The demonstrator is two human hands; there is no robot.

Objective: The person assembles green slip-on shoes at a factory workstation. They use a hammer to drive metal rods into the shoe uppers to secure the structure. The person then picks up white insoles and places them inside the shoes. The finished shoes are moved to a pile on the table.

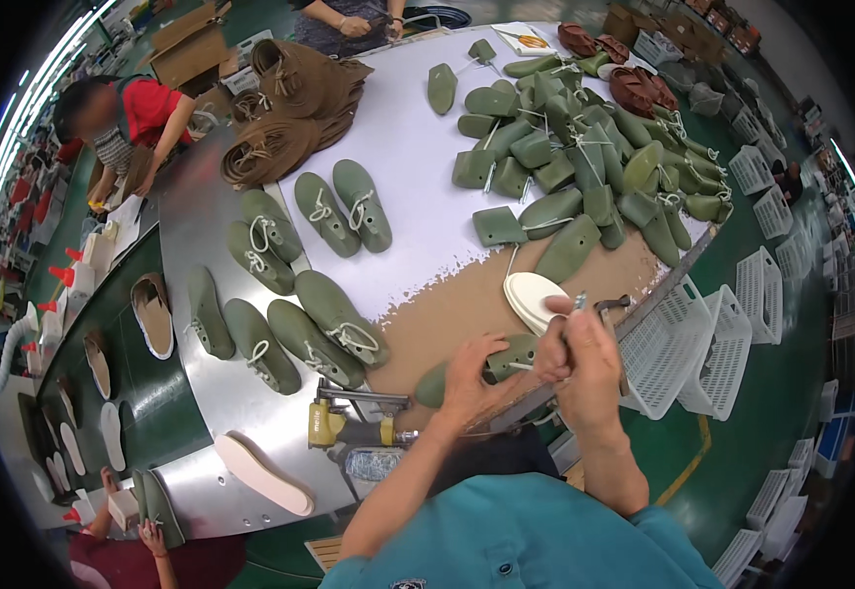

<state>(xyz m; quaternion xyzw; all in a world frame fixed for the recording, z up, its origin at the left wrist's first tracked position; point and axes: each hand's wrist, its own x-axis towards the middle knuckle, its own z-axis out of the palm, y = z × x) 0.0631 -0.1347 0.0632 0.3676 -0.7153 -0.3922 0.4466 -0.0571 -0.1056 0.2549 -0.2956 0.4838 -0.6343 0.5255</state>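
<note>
My left hand [475,385] grips a green shoe last [512,355] at the near edge of the table, fingers bent over it. A pale cord shows on this last. Just to the right, my right hand [582,358] is raised and closed, with a small greyish tip [581,299] poking up at the thumb and finger. What that thing is, I cannot make out. Behind my hands lies a stack of cream oval insole-like pieces [530,297], partly hidden. To the left, a yellow air staple gun [334,424] lies at the table edge.
Green lasts with cords [327,344] stand in rows at left; a heap of lasts [585,147] fills the far right. Brown bundled strips [290,118] lie at far left. White baskets [673,344] stand on the floor at right. People work at left [153,118] and across the table [344,25].
</note>
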